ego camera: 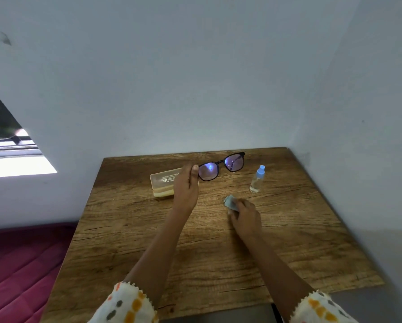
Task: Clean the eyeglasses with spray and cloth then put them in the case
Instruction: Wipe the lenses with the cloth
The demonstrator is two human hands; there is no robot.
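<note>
The eyeglasses (221, 167) are gripped by the left hand (186, 185) beside the case (164, 181), while the cloth (231, 202) is pinched by the right hand (245, 215) near the case on the worktop (300, 229).

Wooden table (130, 234) with yellow case (162, 181) and spray bottle (256, 180).

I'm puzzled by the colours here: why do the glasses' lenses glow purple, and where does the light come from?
Head view: the eyeglasses lenses show violet glare, likely reflected light; the window at left is blown out white; wide-angle distortion bends the wall edges.
</note>
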